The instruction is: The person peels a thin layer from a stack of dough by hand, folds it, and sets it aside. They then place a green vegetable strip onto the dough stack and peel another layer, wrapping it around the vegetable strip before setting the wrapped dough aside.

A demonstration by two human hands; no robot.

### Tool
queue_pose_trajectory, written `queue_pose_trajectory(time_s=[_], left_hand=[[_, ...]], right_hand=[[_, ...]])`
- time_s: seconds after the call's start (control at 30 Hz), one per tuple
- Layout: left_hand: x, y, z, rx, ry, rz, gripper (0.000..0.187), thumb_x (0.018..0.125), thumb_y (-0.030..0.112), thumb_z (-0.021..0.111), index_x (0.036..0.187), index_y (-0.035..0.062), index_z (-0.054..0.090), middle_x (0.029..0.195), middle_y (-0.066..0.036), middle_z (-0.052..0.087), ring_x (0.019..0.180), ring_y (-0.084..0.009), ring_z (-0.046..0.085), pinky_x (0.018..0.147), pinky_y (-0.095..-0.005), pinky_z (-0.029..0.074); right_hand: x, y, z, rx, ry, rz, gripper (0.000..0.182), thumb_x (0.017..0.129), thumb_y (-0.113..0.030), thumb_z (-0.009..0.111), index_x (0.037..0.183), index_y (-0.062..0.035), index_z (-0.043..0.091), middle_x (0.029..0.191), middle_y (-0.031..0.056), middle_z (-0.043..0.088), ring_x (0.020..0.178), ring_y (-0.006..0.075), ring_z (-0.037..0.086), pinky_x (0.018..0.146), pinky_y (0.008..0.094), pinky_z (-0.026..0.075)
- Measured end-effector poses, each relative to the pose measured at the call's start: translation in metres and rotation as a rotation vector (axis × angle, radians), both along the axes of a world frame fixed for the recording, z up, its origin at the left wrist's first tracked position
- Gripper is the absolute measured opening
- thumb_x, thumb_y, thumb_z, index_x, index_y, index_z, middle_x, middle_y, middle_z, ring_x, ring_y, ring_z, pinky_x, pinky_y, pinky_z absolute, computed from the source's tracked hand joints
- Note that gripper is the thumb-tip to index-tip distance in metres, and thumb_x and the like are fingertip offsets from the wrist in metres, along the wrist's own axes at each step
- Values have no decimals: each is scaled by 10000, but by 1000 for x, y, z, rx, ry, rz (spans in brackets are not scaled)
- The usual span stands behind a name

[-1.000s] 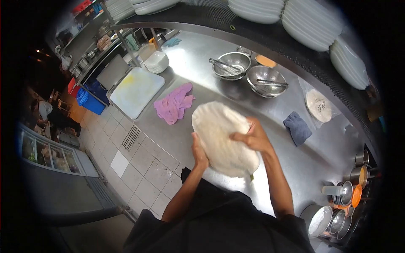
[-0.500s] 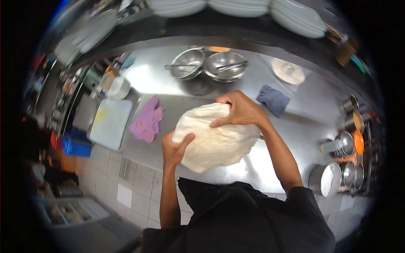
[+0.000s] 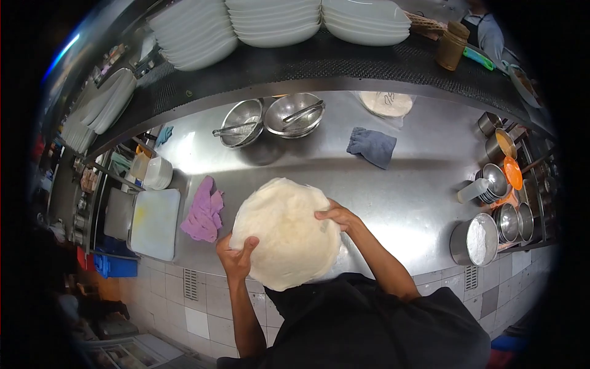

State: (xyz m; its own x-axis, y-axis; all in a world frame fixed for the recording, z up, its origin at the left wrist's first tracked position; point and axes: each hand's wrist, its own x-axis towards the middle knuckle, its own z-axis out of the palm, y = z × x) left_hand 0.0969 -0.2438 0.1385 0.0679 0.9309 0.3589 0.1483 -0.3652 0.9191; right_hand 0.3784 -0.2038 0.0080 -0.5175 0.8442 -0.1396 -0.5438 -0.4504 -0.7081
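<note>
A round, pale sheet of dough [image 3: 286, 237] is held up between both hands above the front of the steel counter. My left hand [image 3: 236, 255] grips its left edge, thumb on the upper face and the other fingers hidden behind. On the opposite edge my right hand [image 3: 340, 216] pinches the dough, with its thumb pressing on the face. The sheet hides part of the counter's front edge. To the left of my left hand lies a crumpled purple cloth [image 3: 203, 212].
Two metal bowls [image 3: 294, 115] with utensils stand at the back, near a folded grey cloth [image 3: 372, 146] and a bagged round disc [image 3: 386, 103]. A white cutting board [image 3: 155, 223] is left; a pot of white powder [image 3: 474, 240] is right. Stacked plates [image 3: 273, 23] fill the shelf overhead.
My right hand has moved from the dough's top edge down to its right edge. The sheet now hangs rounder and flatter toward me. The camera view has tilted up, showing more shelf.
</note>
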Motion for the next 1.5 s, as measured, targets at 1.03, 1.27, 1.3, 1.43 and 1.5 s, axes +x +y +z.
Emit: queue_pose_trajectory(time_s=[1.03, 1.27, 1.3, 1.43, 1.5], left_hand=[[53, -3, -45, -34, -42, 381, 321, 1038, 233, 501, 1181, -45, 573, 1032, -221, 682, 916, -330, 684, 771, -415, 514], [36, -26, -63, -141, -378, 310, 337, 1038, 242, 502, 1206, -45, 559, 1072, -210, 675, 941, -315, 679, 790, -400, 517], [28, -42, -70, -163, -424, 302, 339, 1038, 243, 502, 1209, -44, 557, 1077, -208, 674, 945, -312, 678, 793, -398, 518], [-8, -105, -105, -215, -622, 249, 349, 1038, 249, 503, 1223, -44, 549, 1100, -202, 669, 959, -303, 676, 804, -389, 520], [25, -27, -70, -269, -702, 223, 354, 1039, 252, 504, 1230, -44, 545, 1111, -199, 667, 966, -299, 674, 809, -385, 521]], right_hand=[[-93, -19, 136, 489, -145, 85, 299, 804, -130, 838, 1051, -7, 723, 1028, 29, 705, 1025, 107, 620, 900, 293, 489], [-54, 9, 120, 376, -196, 107, 440, 800, -172, 841, 1166, 7, 673, 1072, 62, 712, 975, 146, 656, 869, 313, 527], [-54, 11, 114, 387, -407, 48, 383, 806, -228, 840, 1079, 10, 715, 980, 71, 735, 870, 142, 678, 801, 309, 541], [-55, 10, 134, 527, -584, -76, 332, 821, -262, 824, 983, 17, 744, 861, 81, 741, 777, 126, 677, 723, 304, 540], [-61, 2, 145, 449, -781, -136, 318, 840, -265, 798, 946, 30, 744, 819, 125, 740, 734, 168, 691, 695, 332, 538]])
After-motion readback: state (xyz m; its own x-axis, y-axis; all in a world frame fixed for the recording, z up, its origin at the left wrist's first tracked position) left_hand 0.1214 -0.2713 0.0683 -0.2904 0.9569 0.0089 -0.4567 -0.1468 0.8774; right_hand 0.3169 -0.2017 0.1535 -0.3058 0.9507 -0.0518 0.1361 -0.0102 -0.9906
